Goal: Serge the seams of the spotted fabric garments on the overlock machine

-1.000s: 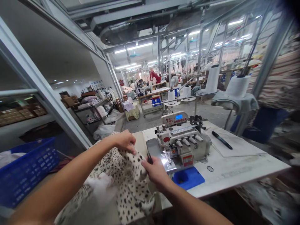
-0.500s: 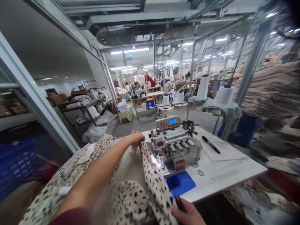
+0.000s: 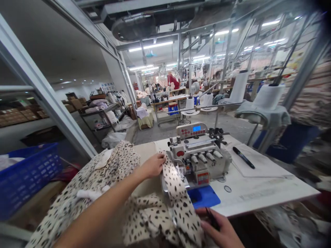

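Observation:
An overlock sewing machine (image 3: 199, 155) stands on the white table (image 3: 261, 196), its thread guides and digital panel at the back. A strip of cream fabric with black spots (image 3: 178, 196) runs from beside its presser foot down towards me. More of the same fabric (image 3: 108, 172) lies bunched to the left. My left hand (image 3: 152, 166) grips the strip's edge close to the machine. My right hand (image 3: 217, 228) is low at the table's front edge, holding small black thread snips (image 3: 212, 218).
A blue pad (image 3: 204, 196) lies in front of the machine. A black marker (image 3: 243, 157) rests on a white sheet (image 3: 261, 162) to the right. A blue plastic basket (image 3: 28, 179) stands at left. Thread cones (image 3: 269, 96) stand behind the table.
My right hand has moved from beside the machine's needle area down to the table's front edge, with the snips. My left hand has shifted the spotted fabric, and the strip now lies along the machine's front.

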`<state>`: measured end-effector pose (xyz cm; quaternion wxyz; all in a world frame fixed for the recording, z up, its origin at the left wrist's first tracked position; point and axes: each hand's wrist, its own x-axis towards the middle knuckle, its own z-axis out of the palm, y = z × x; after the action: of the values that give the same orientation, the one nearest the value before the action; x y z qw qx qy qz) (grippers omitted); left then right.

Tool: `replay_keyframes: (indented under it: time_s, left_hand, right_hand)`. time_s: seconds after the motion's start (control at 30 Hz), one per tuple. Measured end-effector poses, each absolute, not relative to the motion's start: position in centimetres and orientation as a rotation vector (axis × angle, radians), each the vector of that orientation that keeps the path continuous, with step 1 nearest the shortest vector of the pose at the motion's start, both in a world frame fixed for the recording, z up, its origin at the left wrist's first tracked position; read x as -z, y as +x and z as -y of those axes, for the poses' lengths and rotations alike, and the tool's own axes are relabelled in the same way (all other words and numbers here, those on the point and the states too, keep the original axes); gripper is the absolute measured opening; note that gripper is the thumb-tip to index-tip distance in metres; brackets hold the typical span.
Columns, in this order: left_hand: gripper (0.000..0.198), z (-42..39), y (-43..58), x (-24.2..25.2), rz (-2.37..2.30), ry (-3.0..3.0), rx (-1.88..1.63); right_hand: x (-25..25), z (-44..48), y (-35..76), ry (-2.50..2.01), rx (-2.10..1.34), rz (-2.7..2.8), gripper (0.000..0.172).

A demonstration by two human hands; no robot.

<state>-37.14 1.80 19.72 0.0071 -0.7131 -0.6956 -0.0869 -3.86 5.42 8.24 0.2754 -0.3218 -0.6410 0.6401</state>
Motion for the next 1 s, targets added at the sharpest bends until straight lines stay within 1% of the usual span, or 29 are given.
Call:
replay_keyframes:
  time_s: [0.13, 0.27, 0.37, 0.43, 0.57, 0.67, 0.7, 0.8, 0.87, 0.93, 0.97, 1.0]
  left_hand:
    - [0.05, 2.0, -33.7, -18.3, 2.135, -2.275, 0.378]
    - [0.051, 5.0, -30.0, -17.3, 2.057, -2.258, 0.573]
    - [0.052, 6.0, -28.0, -17.4, 2.078, -2.198, 0.64]
    - [0.048, 5.8, -27.4, -17.9, 2.091, -2.158, 0.723]
    - [0.029, 4.5, -28.3, -18.6, 2.131, -2.013, 0.926]
    - [0.02, 3.5, -29.6, -18.7, 2.2, -1.977, 1.05]
    - [0.018, 3.3, -30.1, -18.7, 2.236, -1.929, 1.195]
    - [0.018, 3.0, -31.5, -19.5, 2.291, -1.548, 1.822]
    - [0.02, 3.4, -31.7, -21.1, 2.199, -1.326, 2.138]
    - [0.021, 4.5, -30.9, -23.7, 1.953, -1.361, 2.388]
    - [0.021, 5.2, -30.0, -25.3, 1.738, -1.525, 2.523]
    - [0.023, 6.0, -29.0, -27.1, 1.509, -1.768, 2.566]
  right_hand:
    - [-9.9, -6.6, -7.4, -0.758, -1.649, 1.806, 0.043]
    - [-10.0, -5.8, -10.5, -0.721, -1.603, 1.82, 0.036]
    - [-9.7, -5.1, -11.6, -0.749, -1.593, 1.781, 0.031]
    - [-9.5, -5.0, -11.8, -0.745, -1.619, 1.759, 0.03]
    - [-9.3, -6.0, -11.3, -0.588, -1.727, 1.796, 0.029]
    - [-9.1, -6.7, -11.2, -0.503, -1.717, 1.815, 0.029]
    - [-8.9, -6.8, -11.3, -0.489, -1.686, 1.82, 0.028]
    - [-8.4, -6.9, -11.6, -0.481, -1.535, 1.854, 0.026]
    - [-7.9, -6.9, -11.6, -0.494, -1.446, 1.892, 0.024]
    - [-7.6, -6.8, -11.3, -0.502, -1.409, 1.928, 0.024]
    - [-7.5, -6.8, -11.2, -0.502, -1.408, 1.941, 0.024]
    - [-7.3, -6.8, -11.0, -0.501, -1.412, 1.949, 0.024]
